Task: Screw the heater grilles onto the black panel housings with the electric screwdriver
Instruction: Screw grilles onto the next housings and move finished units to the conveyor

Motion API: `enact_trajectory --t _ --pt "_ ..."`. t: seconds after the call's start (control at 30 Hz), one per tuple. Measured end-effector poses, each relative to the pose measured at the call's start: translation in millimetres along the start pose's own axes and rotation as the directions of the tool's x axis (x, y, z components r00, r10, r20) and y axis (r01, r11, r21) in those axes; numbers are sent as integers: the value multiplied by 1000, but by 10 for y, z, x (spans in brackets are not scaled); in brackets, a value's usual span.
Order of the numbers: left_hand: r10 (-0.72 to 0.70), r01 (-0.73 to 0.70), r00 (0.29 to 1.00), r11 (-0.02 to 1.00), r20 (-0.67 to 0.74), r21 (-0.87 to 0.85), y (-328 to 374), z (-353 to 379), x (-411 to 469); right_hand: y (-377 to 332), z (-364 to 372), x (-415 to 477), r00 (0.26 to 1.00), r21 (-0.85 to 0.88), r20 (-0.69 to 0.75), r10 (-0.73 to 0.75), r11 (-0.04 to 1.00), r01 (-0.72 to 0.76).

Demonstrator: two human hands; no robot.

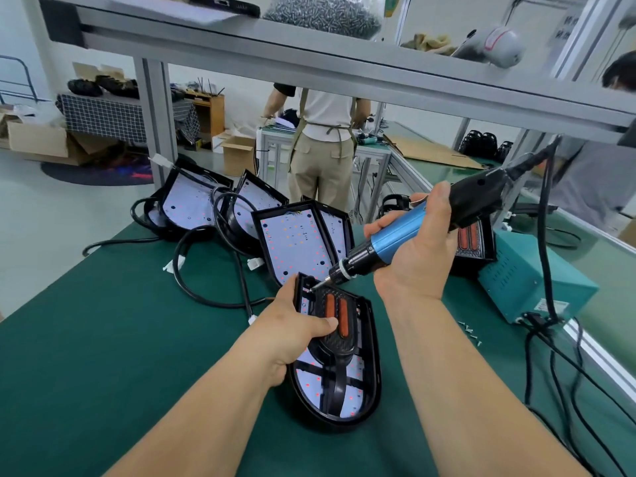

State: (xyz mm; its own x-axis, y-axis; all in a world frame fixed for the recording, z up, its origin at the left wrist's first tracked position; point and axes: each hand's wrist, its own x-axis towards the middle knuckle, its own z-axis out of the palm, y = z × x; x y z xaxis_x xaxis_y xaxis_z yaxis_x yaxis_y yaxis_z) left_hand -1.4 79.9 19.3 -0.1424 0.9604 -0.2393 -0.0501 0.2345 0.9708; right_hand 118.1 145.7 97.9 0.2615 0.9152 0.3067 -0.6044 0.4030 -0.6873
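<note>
worktop [103,339]: green mat | black panel housing [373,373]: lies flat at the middle | left hand [289,328]: grips the housing's left edge, thumb pressing on the heater grille [339,346] inside | right hand [416,256]: fingers wrapped round the electric screwdriver [395,232], bit tip at the housing's upper left corner | loose screws [469,330]: on the right, well apart

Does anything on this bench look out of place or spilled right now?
A few loose screws lie scattered on the green mat beside the teal power box, not in any tray. The waiting panels lean in a loose heap with black cables looped among them. Nothing looks damaged.
</note>
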Motion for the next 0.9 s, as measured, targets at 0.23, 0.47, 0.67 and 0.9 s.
enact_trajectory --t 0.23,0.47,0.67,0.9 --pt "-12 12 1000 1000 0 17 -13 -8 31 -6 48 1 997 -4 71 -15 1000 15" --pt "-25 25 1000 1000 15 14 0 -8 30 -1 42 -8 997 -11 75 -5 1000 6" --pt "3 -4 1000 999 21 44 -8 -13 26 7 46 -23 997 17 77 14 1000 -15" --pt "7 -9 1000 998 22 59 -21 -3 38 16 97 -81 995 -26 97 -22 999 24"
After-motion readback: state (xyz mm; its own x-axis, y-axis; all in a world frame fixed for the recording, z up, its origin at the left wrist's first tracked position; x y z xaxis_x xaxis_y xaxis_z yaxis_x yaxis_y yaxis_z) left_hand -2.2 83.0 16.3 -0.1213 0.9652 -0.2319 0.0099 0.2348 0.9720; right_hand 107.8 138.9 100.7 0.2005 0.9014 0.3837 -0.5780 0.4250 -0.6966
